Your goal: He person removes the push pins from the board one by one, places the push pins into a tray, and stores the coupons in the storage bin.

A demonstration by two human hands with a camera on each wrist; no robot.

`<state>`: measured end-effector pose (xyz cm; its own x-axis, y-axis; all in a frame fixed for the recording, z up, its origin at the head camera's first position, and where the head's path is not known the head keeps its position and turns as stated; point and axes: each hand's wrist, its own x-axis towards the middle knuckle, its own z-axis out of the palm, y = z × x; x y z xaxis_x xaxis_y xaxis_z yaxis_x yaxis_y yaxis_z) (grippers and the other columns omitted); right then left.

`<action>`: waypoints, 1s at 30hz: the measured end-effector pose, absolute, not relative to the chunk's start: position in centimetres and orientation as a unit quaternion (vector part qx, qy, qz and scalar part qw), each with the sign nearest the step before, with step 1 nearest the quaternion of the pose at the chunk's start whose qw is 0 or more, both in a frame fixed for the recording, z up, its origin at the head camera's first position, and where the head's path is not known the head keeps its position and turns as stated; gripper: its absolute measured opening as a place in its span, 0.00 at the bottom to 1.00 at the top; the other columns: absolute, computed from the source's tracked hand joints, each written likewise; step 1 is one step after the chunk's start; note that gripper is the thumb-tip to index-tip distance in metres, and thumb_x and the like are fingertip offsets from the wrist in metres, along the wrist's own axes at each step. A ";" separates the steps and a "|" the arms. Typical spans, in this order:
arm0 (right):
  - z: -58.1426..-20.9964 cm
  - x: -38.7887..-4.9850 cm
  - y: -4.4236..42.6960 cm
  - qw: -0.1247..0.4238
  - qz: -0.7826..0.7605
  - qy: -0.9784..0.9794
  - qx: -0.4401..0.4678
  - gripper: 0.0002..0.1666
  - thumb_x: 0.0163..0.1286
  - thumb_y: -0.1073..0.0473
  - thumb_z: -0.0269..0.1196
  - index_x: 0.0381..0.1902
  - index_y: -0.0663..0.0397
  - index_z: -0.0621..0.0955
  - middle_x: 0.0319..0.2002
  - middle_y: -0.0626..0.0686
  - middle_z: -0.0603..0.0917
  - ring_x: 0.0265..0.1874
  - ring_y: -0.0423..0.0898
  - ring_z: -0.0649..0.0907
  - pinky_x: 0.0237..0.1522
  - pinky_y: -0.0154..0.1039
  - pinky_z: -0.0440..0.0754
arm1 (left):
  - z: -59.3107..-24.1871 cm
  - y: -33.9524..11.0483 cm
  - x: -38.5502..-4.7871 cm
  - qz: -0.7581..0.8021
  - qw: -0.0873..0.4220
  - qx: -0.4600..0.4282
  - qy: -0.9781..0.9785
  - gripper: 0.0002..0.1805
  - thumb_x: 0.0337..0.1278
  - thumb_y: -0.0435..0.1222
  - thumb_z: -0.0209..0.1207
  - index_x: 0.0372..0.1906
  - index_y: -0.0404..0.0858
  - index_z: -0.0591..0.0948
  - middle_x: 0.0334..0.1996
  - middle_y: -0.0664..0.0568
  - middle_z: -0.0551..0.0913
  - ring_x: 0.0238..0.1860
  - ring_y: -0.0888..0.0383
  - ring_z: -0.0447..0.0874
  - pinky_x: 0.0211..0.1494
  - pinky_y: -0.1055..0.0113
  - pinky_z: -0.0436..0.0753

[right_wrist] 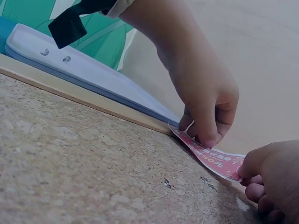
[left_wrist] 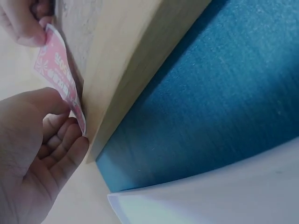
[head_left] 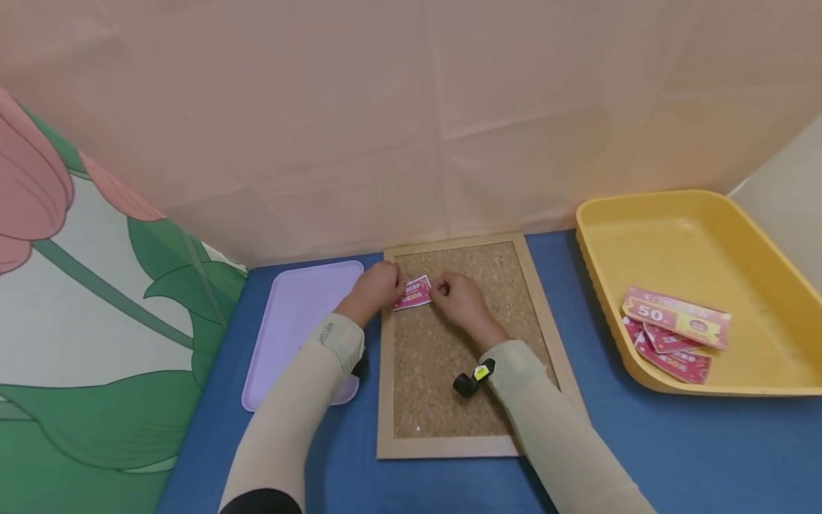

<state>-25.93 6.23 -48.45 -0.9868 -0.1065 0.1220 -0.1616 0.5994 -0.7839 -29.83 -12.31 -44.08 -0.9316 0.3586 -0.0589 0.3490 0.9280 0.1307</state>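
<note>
A pink paper coupon (head_left: 414, 293) with white and yellow print is held above the upper left part of a wood-framed cork board (head_left: 443, 378). My left hand (head_left: 377, 287) pinches its left end near the board's frame. The other end is between the thumb and fingers of my right hand (head_left: 462, 303), over the cork. In the right wrist view the coupon (right_wrist: 217, 161) bends slightly and slants close above the board. Whether either hand also holds a small pin is hidden by the fingers.
A lilac tray (head_left: 289, 307) lies left of the board; two small shiny pieces (right_wrist: 67, 59) show in it from the right wrist. On the right stands a yellow tray (head_left: 674, 243) with several pink coupons (head_left: 677, 318). A blue cloth (head_left: 411, 485) covers the table.
</note>
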 end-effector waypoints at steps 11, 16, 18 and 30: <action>-48.7 -25.8 6.4 0.032 0.444 -0.893 0.066 0.07 0.66 0.56 0.61 0.32 0.54 0.81 0.27 0.51 0.79 0.27 0.47 0.76 0.30 0.40 0.74 | -44.2 -13.0 -29.7 0.103 0.016 0.175 0.979 0.06 0.56 0.36 0.58 0.26 0.40 0.80 0.31 0.50 0.77 0.31 0.55 0.76 0.35 0.60 0.77; -49.1 -26.5 7.7 0.045 0.447 -0.891 0.065 0.08 0.66 0.56 0.60 0.33 0.55 0.81 0.28 0.52 0.79 0.27 0.48 0.76 0.30 0.40 0.74 | -43.8 -13.7 -30.4 0.097 -0.005 0.186 0.978 0.07 0.58 0.36 0.57 0.29 0.38 0.82 0.32 0.49 0.78 0.33 0.54 0.77 0.38 0.59 0.78; -49.1 -26.8 8.6 0.034 0.447 -0.892 0.065 0.08 0.67 0.56 0.60 0.34 0.55 0.81 0.28 0.52 0.79 0.27 0.47 0.76 0.29 0.40 0.73 | -43.4 -14.5 -30.6 0.092 -0.004 0.183 0.979 0.07 0.58 0.36 0.56 0.29 0.38 0.81 0.33 0.49 0.78 0.33 0.54 0.76 0.39 0.59 0.77; -38.0 -29.9 27.3 0.003 0.298 -0.949 0.104 0.20 0.71 0.48 0.59 0.38 0.62 0.82 0.33 0.58 0.81 0.31 0.52 0.76 0.32 0.45 0.71 | -39.8 -27.7 -29.2 0.071 0.042 0.055 0.995 0.08 0.62 0.35 0.55 0.36 0.33 0.79 0.32 0.44 0.79 0.32 0.49 0.76 0.34 0.58 0.76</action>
<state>-29.89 27.28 -37.96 -0.9784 -0.1954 0.0675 -0.1989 0.8004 -0.5655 -29.19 -27.72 -39.80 -0.9905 0.1153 -0.0754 0.1034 0.9838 0.1463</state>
